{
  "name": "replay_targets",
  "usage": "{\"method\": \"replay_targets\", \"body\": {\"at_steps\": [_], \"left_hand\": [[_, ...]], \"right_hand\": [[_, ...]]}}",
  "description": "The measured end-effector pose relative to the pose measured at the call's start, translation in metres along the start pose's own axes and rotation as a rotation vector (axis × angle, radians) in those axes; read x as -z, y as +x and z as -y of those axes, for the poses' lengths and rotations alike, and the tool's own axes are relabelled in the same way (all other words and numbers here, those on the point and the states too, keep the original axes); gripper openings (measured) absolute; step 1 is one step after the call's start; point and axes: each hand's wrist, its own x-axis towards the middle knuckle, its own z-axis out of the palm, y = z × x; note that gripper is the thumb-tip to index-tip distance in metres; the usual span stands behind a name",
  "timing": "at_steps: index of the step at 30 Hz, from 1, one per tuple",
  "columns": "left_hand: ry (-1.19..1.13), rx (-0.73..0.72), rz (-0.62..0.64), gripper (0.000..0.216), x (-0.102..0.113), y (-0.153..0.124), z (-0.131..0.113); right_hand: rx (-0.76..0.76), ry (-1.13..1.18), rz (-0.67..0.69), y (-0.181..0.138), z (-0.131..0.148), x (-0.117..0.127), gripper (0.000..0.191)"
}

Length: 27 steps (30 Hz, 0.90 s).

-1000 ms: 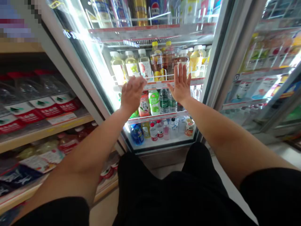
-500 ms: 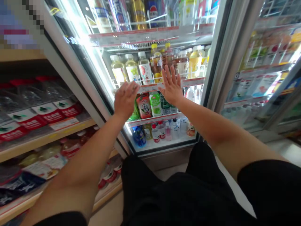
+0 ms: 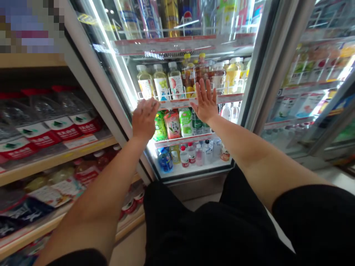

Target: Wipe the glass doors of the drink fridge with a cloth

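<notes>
My right hand (image 3: 205,101) is open, its fingers spread and pointing up, in front of the middle shelf of a lit drinks fridge (image 3: 194,177). It appears to lie flat against the glass door; contact is hard to make out. Nothing is in it. My left hand (image 3: 144,119) is lower left, near the door's left side, with loosely bent fingers and no object visible in it. Behind the hands stand white-capped bottles (image 3: 161,83), yellow-capped tea bottles (image 3: 189,72), a red-labelled bottle (image 3: 172,124) and a green-and-white bottle (image 3: 185,122).
On the left, wooden shelves (image 3: 91,147) hold red-and-white labelled bottles (image 3: 44,135). More bottles (image 3: 191,155) stand on the fridge's bottom level, tall ones (image 3: 172,18) on the upper shelf. Another glass-fronted fridge (image 3: 302,92) is on the right.
The view has shifted slightly, so the fridge sits a little further right. My left hand has moved slightly left and down against the shelves; my right hand stays spread.
</notes>
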Motion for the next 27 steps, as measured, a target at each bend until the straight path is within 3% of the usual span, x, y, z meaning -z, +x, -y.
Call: {"method": "replay_targets", "body": {"at_steps": [3,5,10,12,18,20,27], "left_hand": [[-0.043,-0.096,0.122,0.049,-0.006,-0.031,-0.022],[-0.061,-0.104,0.136,0.047,-0.004,-0.029,-0.019],[-0.010,0.043,-0.100,0.042,0.011,0.025,0.026],[0.004,0.083,-0.136,0.044,0.013,0.026,0.032],[-0.059,0.048,-0.028,0.047,-0.002,-0.051,-0.009],[-0.064,0.017,-0.006,0.045,-0.003,-0.059,-0.010],[-0.015,0.105,-0.123,0.042,0.017,0.013,0.041]], "right_hand": [[-0.010,-0.005,0.000,0.000,0.001,0.001,0.078],[-0.003,-0.006,0.001,0.000,0.002,0.002,0.078],[-0.016,-0.031,0.024,-0.001,0.003,0.003,0.078],[-0.018,-0.028,0.019,-0.001,0.003,0.002,0.077],[0.007,0.023,-0.022,-0.001,0.001,-0.001,0.076],[0.007,0.021,-0.010,-0.001,0.001,-0.001,0.077],[-0.015,-0.022,0.003,-0.001,0.003,0.002,0.075]]}}
